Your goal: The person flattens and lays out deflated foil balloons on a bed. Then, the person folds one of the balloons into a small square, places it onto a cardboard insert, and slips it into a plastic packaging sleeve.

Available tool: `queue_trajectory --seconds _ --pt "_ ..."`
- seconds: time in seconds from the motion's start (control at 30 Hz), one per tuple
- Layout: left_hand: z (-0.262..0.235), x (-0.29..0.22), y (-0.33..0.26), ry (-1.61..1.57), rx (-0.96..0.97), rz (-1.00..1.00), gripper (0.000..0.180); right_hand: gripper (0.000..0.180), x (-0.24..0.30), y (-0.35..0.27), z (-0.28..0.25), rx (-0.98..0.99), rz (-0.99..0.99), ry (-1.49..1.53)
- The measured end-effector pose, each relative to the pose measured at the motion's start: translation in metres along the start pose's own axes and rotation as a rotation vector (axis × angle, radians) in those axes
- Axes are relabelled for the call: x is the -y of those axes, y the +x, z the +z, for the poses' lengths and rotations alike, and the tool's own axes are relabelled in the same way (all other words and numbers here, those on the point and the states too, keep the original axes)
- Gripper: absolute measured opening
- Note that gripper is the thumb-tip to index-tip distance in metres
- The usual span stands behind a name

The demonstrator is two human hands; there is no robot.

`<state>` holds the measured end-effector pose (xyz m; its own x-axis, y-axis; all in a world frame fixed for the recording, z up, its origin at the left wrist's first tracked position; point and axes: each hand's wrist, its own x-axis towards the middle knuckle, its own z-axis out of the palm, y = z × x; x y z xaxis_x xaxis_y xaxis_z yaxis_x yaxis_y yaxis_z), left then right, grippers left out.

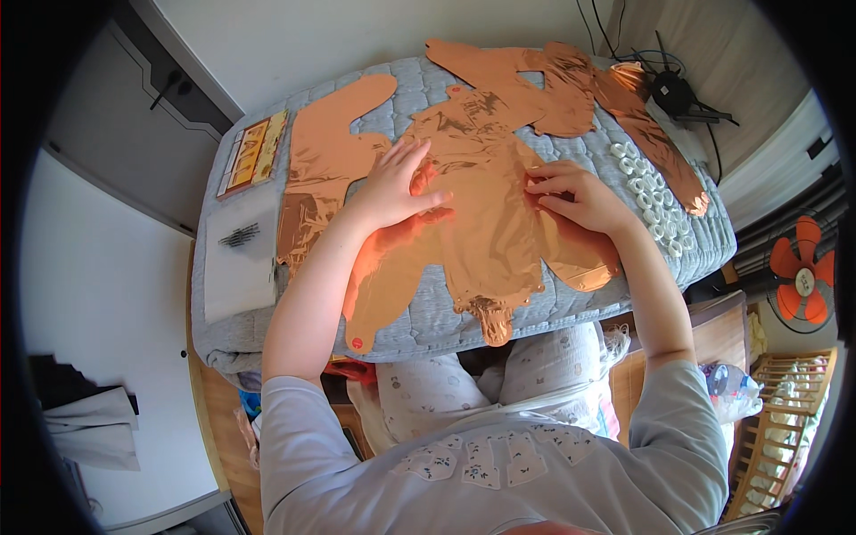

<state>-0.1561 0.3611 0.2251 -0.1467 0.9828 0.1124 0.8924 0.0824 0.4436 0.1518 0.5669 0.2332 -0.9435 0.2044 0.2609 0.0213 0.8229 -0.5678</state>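
Note:
Flat, uninflated rose-gold foil balloons lie overlapping on a grey quilted mattress. My left hand (403, 185) rests on the middle foil balloon (486, 214), its fingers and thumb spread apart. On the right edge of that same balloon lies my right hand (578, 194), fingers slightly bent and apart. Neither hand visibly grips the foil. A gathered foil neck (495, 321) points toward my lap. Another foil balloon (334, 134) spreads out to the left, and a further crumpled foil balloon (535, 80) lies at the far side.
Small white rolls (655, 201) sit in rows on the mattress (695, 236) at the right. On the left are a printed packet (252, 152) and a white sheet (241, 276) bearing thin dark sticks (239, 235). A black router (676, 94) and an orange-bladed fan (802, 272) stand at right.

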Motion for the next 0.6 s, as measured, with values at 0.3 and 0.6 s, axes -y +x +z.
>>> queue_trajectory --seconds 0.3,0.6 --pt "-0.016 -0.017 -0.011 -0.113 0.095 -0.182 0.094 0.026 0.009 -0.001 -0.004 0.031 -0.013 -0.04" --pt "-0.017 -0.023 -0.015 -0.086 0.039 -0.185 0.082 0.028 0.013 -0.003 -0.004 0.073 -0.012 -0.081"
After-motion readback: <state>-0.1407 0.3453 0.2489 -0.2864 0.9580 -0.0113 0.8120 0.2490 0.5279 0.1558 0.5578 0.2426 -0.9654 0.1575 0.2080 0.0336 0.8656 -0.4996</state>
